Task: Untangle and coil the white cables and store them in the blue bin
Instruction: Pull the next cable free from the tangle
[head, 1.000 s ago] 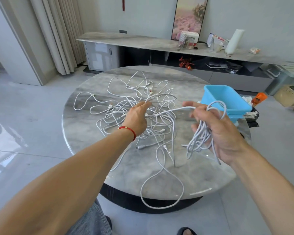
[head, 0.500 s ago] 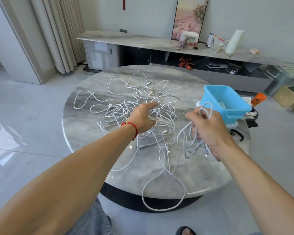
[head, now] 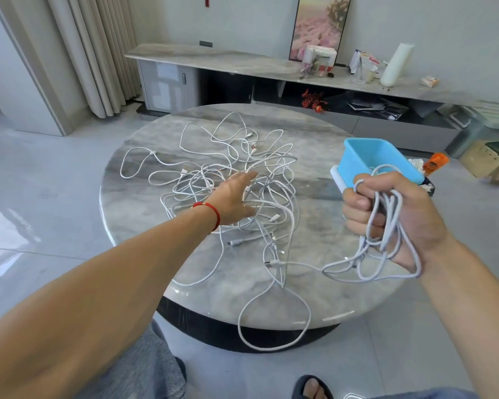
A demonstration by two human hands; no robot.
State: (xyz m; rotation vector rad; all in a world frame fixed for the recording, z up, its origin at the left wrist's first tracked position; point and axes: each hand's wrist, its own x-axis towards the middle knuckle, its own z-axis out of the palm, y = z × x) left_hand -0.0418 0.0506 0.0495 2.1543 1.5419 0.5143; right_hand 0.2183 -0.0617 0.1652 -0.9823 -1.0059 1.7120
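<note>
- While two bare hands work over the round marble table (head: 144, 214), the right hand (head: 392, 214) is closed in a fist round one coiled bundle of white cable (head: 386, 254), raised above the table's right side, just in front of the blue bin (head: 357, 165).
- Loops of that bundle hang below the fist, and one strand runs from it leftward to the table, ending near a connector plug.
- Stretched flat with fingers straight, the left hand (head: 236, 197) reaches over the tangle of white cables (head: 242, 180) and holds nothing; its fingertips lie at the heap's middle, and whether they touch the strands I cannot tell.
- One thin red bracelet (head: 211, 211) circles the left wrist.
- One tangle lies on the tabletop, spreading from the centre toward the far and left edges; how many separate cables make it up cannot be counted, though several small plug ends show among the strands.
- One long loop of the tangle droops over the table's near edge and hangs down in front of the dark base.
- One blue bin, a rectangular plastic tub with sloping walls, stands at the table's right edge; a thin white loop shows at its rim, beside the right hand.
- One orange-capped item (head: 437, 162) lies beyond the bin.
</note>
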